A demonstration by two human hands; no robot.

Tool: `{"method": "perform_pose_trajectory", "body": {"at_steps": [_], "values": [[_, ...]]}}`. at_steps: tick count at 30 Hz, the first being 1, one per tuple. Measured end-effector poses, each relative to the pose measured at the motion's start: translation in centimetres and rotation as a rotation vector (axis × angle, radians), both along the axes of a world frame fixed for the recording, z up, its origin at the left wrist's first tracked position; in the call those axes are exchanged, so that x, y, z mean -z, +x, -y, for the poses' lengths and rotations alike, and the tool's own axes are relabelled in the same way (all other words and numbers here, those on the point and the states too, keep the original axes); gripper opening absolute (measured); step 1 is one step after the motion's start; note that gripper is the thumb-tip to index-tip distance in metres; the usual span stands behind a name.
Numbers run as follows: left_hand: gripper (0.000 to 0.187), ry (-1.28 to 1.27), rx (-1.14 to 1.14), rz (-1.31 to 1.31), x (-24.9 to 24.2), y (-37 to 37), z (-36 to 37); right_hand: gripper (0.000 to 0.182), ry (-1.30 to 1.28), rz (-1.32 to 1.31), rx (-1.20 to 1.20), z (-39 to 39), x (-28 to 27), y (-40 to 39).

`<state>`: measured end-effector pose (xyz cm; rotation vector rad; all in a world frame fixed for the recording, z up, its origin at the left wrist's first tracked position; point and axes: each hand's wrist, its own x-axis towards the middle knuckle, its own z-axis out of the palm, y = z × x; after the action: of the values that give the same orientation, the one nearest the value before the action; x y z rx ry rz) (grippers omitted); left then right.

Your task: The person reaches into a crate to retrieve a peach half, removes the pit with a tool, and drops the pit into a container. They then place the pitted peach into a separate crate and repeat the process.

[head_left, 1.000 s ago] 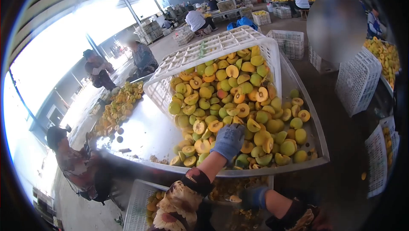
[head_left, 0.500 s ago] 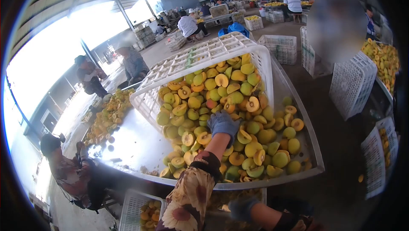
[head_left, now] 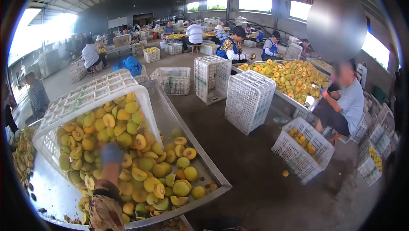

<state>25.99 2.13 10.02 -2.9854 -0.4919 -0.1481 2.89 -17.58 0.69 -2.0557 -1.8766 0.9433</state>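
Note:
My left hand (head_left: 111, 154), in a blue-grey glove, reaches into a heap of yellow-green stone fruit (head_left: 157, 171), many of them cut in halves. Motion blurs its fingers, so their grip cannot be made out. Behind the hand a white plastic crate (head_left: 85, 97) lies tipped on its side, and fruit spills from its mouth onto a metal tray table (head_left: 42, 180). My right hand is out of view below the frame.
White crates (head_left: 249, 101) stand on the floor to the right, one crate (head_left: 302, 150) holding some fruit. Beyond, a seated person (head_left: 347, 103) is beside another fruit-covered table (head_left: 289, 80). A blue bag (head_left: 128, 66) lies behind my table. One loose fruit (head_left: 285, 173) is on the floor.
The view has swung to the right, so the tipped crate and table now appear further left. My left hand stays over the fruit; my right hand has left the view.

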Motion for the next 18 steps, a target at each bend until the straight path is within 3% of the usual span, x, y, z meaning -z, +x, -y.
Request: {"method": "perform_pose_trajectory", "body": {"at_steps": [3,7,10,13,14,16,17,18], "values": [[0.032,-0.127,-0.044,0.101,-2.0,-2.1,0.7,0.036,-0.145,0.012,0.022,1.3,-3.4,1.2],[0.044,-0.194,0.041,0.209,-3.0,-4.7,0.3,0.034,0.222,-0.561,0.212,5.7,-8.6,4.7],[0.042,-0.226,0.288,0.438,-3.9,-10.6,0.9,0.037,0.395,-1.198,0.662,6.4,-11.1,5.8],[0.041,-0.217,0.588,0.687,-3.9,-17.4,3.6,0.047,0.699,-1.293,1.056,5.3,-8.1,7.5],[0.045,-0.206,0.632,0.692,-3.5,-19.4,4.4,0.047,0.714,-1.37,1.019,5.4,-7.5,8.1],[0.048,-0.431,0.632,0.471,-4.0,-23.4,6.5,0.046,0.742,-1.523,0.941,5.5,-7.7,8.2],[0.051,-0.353,0.678,0.486,-2.8,-24.6,6.9,0.045,0.65,-1.417,0.972,5.9,-8.7,7.7],[0.054,-0.275,0.722,0.498,-1.9,-25.7,7.1,0.038,0.739,-1.32,0.939,5.7,-9.0,6.8]]}}
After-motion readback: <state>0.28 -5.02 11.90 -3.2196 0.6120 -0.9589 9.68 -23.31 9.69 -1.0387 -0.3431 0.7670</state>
